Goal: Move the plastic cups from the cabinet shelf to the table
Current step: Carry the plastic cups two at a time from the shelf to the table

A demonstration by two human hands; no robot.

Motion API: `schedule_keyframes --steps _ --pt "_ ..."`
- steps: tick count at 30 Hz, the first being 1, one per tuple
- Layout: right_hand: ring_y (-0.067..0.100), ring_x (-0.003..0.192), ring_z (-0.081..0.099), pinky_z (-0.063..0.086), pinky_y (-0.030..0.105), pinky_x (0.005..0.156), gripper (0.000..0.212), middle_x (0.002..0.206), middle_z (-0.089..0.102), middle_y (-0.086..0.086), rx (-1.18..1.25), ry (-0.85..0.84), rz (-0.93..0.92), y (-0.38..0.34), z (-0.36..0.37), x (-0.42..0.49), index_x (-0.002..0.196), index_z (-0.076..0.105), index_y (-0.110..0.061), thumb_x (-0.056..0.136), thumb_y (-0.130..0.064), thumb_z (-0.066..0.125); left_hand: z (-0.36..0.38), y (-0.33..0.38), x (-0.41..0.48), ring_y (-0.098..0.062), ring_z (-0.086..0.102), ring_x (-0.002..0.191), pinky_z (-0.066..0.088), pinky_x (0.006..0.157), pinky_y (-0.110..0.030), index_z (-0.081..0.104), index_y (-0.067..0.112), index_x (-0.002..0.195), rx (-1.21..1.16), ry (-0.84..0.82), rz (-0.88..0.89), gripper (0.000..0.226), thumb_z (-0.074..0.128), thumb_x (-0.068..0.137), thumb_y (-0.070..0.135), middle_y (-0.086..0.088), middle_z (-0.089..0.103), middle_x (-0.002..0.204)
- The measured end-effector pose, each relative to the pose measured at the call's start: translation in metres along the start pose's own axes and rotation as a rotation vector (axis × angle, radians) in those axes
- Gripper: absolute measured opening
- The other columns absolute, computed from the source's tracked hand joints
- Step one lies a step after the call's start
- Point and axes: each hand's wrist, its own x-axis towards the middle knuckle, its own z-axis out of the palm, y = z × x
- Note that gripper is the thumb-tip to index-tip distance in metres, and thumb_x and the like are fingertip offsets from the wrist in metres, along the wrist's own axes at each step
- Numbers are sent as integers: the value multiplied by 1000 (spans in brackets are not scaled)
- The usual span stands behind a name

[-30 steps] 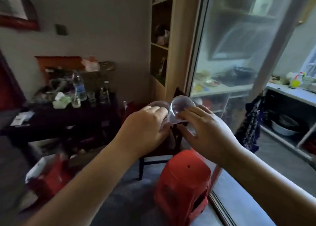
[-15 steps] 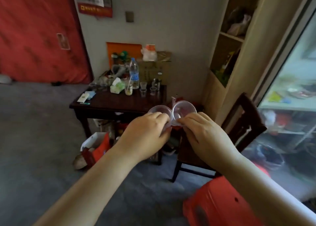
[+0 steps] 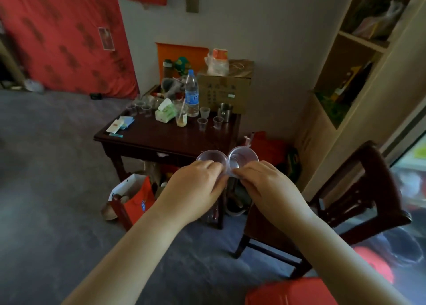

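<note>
Left hand (image 3: 198,185) and right hand (image 3: 265,187) each grip a clear cup (image 3: 211,158), (image 3: 243,159), rims touching, above grey floor (image 3: 46,178); cluttered dark table (image 3: 161,138) beyond, against the wall.

Dim, soft daylight enters from the glass door (image 3: 410,157) at right, leaving the dark wooden table (image 3: 147,141) shadowy. Wide-angle distortion bends edges beyond that table; the red plastic stool (image 3: 288,292) is blurred.

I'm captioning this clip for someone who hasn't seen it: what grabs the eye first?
Two hands at centre, the left hand and right hand, each hold a clear plastic cup, rims side by side. Beyond stands a dark wooden table crowded with small cups and a water bottle.
</note>
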Motion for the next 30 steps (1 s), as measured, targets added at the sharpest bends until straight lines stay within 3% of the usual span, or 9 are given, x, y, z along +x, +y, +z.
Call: schedule_keyframes --steps 6,16,22,27,30 --pt "15 98 56 41 18 78 29 104 66 -2 47 12 7 21 42 57 113 63 -19 86 -8 60 17 -52 30 -21 59 81 50 61 -41 61 12 95 54 9 -17 24 43 93 28 -3 65 86" --pt "12 98 57 46 25 83 26 104 67 -6 163 66 97 56 125 189 110 65 -20 86 -11 62 55 -194 107 -23 59 81 51 66 -40 62 10 97 17 -30 34 21 45 93 21 -6 65 85" --pt "12 94 56 47 25 78 25 101 66 -9 160 31 201 71 171 256 110 65 -24 87 -14 60 82 -274 150 -22 58 82 50 66 -37 62 12 96 -66 -92 40 17 48 92 20 -4 65 84" --pt "12 96 57 45 22 76 24 101 67 -9 119 16 280 96 195 296 111 65 -24 88 -19 59 114 -315 188 -23 56 89 51 71 -37 63 9 101 -116 -126 41 16 55 88 12 -5 66 91" --pt "11 94 60 44 21 73 24 101 69 -10 82 20 339 117 205 314 108 66 -26 86 -20 62 133 -330 209 -24 56 87 51 67 -36 63 9 100 -134 -140 30 16 56 86 9 -5 65 89"
